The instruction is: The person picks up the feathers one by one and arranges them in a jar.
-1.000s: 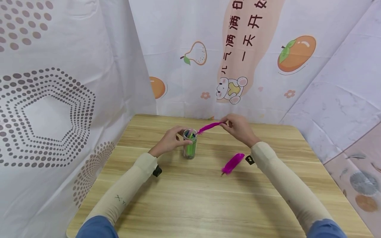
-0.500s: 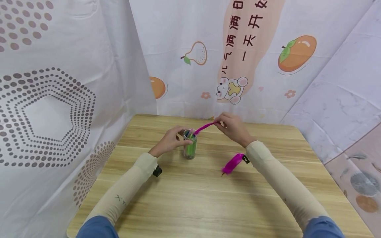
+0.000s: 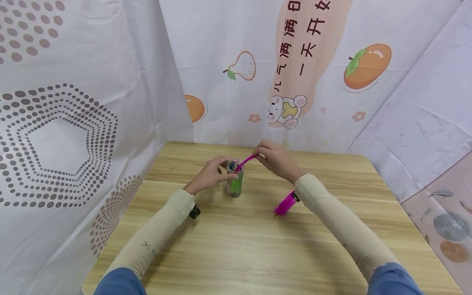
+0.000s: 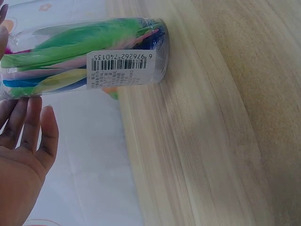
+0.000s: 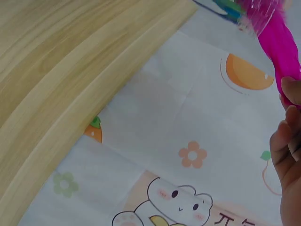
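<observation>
A clear jar (image 3: 235, 189) stands upright on the table, and my left hand (image 3: 210, 174) grips it near the rim, thumb on the near side. Green, pink, yellow and blue feathers (image 4: 80, 44) show through its wall, beside a white barcode label (image 4: 121, 69). My right hand (image 3: 274, 159) pinches one end of a magenta feather (image 5: 277, 44) between thumb and fingers. The feather slants down to the left, its other end inside the jar's mouth. A second magenta feather (image 3: 284, 205) lies on the table below my right wrist, partly covered by the wrist strap.
The wooden table (image 3: 236, 246) reaches back to a white printed curtain (image 3: 221, 102) just behind the jar. Another patterned curtain (image 3: 147, 102) hangs along the left side.
My right hand has moved left, and the magenta feather it pinches has gone from beside the jar's rim into the mouth. My left hand and the jar have stayed put.
</observation>
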The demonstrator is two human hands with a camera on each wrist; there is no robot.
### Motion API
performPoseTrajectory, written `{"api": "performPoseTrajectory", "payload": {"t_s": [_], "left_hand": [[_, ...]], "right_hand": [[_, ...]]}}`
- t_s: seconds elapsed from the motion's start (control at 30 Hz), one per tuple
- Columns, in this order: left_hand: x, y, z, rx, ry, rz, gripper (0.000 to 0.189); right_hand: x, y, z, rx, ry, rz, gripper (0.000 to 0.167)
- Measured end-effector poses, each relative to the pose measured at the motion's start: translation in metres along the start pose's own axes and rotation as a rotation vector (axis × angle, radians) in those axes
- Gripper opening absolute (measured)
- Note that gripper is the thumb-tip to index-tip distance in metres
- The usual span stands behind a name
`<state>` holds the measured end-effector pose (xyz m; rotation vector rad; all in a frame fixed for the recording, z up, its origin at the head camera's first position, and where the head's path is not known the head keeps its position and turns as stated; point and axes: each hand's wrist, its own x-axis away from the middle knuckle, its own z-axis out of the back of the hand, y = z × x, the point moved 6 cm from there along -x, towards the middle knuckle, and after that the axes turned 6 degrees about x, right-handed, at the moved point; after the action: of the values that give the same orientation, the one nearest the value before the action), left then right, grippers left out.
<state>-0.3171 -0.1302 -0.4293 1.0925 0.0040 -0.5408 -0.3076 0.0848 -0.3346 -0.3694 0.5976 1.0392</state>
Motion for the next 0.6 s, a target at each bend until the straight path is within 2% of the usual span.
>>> {"api": "performPoseTrajectory", "payload": {"t_s": [0.27,0.6], "left_hand": [[0.001,0.0,0.0,0.022,-0.004,-0.005,0.055],[0.001,0.0,0.0,0.042,-0.024,-0.017,0.052]], "right_hand": [[-0.009,-0.017,-0.019,0.054,-0.073,0.04,0.007],[-0.014,-0.031,-0.044,0.02,-0.159,0.081,0.013]]}}
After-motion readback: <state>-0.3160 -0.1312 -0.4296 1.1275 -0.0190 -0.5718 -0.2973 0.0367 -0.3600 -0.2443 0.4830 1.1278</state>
